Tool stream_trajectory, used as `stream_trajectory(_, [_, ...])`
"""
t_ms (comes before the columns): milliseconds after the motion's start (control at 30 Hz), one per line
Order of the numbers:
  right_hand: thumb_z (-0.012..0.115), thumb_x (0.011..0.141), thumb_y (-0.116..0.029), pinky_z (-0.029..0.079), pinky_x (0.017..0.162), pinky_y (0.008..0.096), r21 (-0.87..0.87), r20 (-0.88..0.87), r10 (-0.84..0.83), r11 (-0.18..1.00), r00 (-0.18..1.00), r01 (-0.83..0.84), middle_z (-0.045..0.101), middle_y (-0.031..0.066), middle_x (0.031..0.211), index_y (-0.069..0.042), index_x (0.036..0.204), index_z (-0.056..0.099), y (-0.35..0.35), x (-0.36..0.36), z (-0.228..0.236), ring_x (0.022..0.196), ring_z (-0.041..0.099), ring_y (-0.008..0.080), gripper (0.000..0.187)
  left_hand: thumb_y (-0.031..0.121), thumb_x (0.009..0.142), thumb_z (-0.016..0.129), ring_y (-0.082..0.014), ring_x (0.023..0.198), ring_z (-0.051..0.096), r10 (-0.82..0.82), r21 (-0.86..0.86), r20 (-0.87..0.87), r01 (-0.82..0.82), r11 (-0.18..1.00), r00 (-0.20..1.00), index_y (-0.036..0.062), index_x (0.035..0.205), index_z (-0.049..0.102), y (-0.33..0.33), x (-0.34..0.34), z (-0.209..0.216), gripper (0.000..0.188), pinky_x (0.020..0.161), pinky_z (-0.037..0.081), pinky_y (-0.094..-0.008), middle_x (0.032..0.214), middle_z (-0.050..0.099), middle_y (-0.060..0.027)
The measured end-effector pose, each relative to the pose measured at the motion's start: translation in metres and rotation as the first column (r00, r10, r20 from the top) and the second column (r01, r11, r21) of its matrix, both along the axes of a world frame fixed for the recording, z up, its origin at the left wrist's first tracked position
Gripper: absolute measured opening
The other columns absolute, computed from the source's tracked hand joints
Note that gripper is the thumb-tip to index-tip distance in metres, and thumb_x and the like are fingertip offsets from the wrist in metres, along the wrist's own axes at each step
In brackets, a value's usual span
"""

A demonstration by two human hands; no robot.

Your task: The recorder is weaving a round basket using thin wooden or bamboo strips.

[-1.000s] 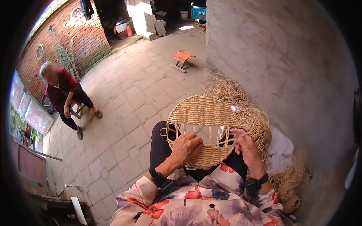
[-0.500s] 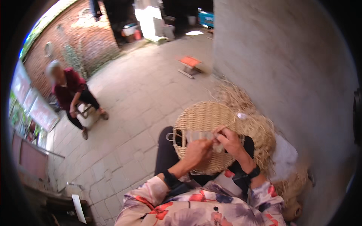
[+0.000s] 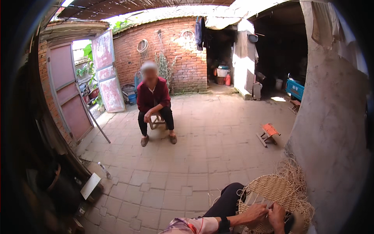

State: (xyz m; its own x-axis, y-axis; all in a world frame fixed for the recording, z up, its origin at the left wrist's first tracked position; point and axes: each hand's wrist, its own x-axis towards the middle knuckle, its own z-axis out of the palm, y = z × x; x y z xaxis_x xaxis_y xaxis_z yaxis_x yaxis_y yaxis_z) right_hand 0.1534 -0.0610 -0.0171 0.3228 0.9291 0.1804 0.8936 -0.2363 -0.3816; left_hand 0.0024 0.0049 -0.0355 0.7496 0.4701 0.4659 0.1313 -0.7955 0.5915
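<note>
A round, flat piece of woven straw [image 3: 269, 187] lies across my lap at the lower right, with a gap in its weave left of my hands. My left hand [image 3: 254, 213] rests over its near part, fingers closed in a pinch. Close beside it, my right hand [image 3: 277, 215] is also closed, its fingertips nearly meeting the left ones. Whatever lies between the fingertips is too small and hidden to make out. Loose straw strands [image 3: 293, 171] are heaped beyond the woven piece, against the wall.
A person [image 3: 154, 95] in a dark red top sits on a low wooden stool [image 3: 157, 124] across the paved yard. An orange-topped folding stool [image 3: 270, 130] stands ahead at right. A grey wall [image 3: 331, 117] rises on my right. A white board [image 3: 90, 186] lies at the left.
My view has swung up and left, so hands and weaving now sit low at the right, and the seated person appears nearer the middle. Both hands stay together on the woven straw.
</note>
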Motion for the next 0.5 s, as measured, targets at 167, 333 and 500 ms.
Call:
stream_trajectory(167, [0.061,0.075,0.001,0.048,0.064,0.0448,0.225,0.045,0.103,0.968,0.994,-0.111,0.062,0.0132,0.074,-0.001,0.105,0.056,-0.010,-0.003,-0.004,0.069,0.064,0.0318,0.030,0.017,0.081,0.062,-0.0376,0.072,0.059,0.047,0.037,-0.027,-0.046,0.998,0.999,0.0016,0.073,0.060,-0.001,-0.001,-0.004,0.017,0.065,0.045,-0.0470,0.080,0.055,-0.0165])
stream_trajectory(333, [0.054,0.085,-0.004,0.026,0.038,0.0184,0.025,-0.956,-0.037,0.978,0.291,0.207,0.048,-0.0016,0.062,-0.002,0.115,0.051,-0.042,0.008,0.023,0.044,0.037,0.0031,0.029,0.012,0.078,0.063,-0.0326,0.082,0.056,0.090,0.125,0.082,-0.099,0.987,0.993,0.0029,0.076,0.062,-0.006,0.001,-0.001,0.010,0.070,0.045,-0.0434,0.088,0.053,-0.0144])
stream_trajectory(500, [0.058,0.085,-0.002,0.028,0.043,0.0199,0.023,-0.798,-0.020,0.998,0.602,0.064,0.052,-0.0003,0.062,0.003,0.100,0.060,-0.069,0.018,0.019,0.046,0.036,0.0012,0.017,0.012,0.078,0.062,-0.0292,0.086,0.054,-0.078,0.147,0.164,0.053,0.988,0.983,0.0021,0.084,0.061,-0.007,0.010,0.001,0.012,0.071,0.045,-0.0399,0.091,0.050,-0.0124])
